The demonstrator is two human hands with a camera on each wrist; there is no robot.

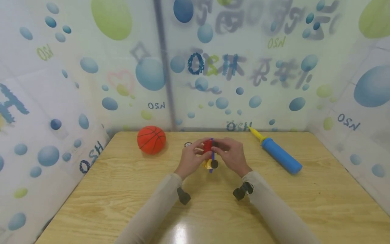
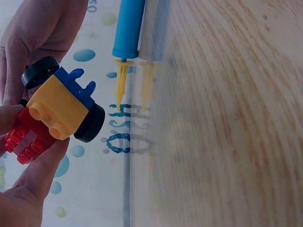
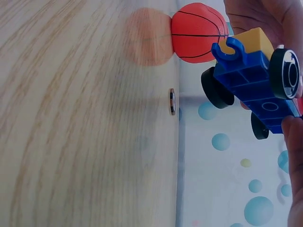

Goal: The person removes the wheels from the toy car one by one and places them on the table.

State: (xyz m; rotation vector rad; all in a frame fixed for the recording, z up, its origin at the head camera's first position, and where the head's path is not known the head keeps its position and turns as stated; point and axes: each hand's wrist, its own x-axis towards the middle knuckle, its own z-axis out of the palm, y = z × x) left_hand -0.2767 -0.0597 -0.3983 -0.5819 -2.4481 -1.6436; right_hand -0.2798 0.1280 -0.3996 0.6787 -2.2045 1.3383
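Between both hands, above the table, is a toy block car with a blue wheeled base [image 3: 258, 78], black wheels [image 2: 90, 124], a yellow brick [image 2: 59, 106] and red bricks [image 2: 29, 139]. My left hand [image 1: 192, 157] grips the red brick side with thumb and fingers. My right hand [image 1: 234, 154] pinches the car from the other side, its thumb by the blue base and a wheel. In the right wrist view the underside shows, with blue hooks [image 3: 232, 49] at one end. Fingers hide part of the red bricks.
A red basketball [image 1: 151, 140] sits at the back left of the wooden table [image 1: 122, 203]. At the right lies a blue hand pump [image 1: 281, 156] with a yellow nozzle. Behind the left hand is a small round disc [image 3: 172, 101]. Patterned curtains [image 1: 195, 101] surround the table.
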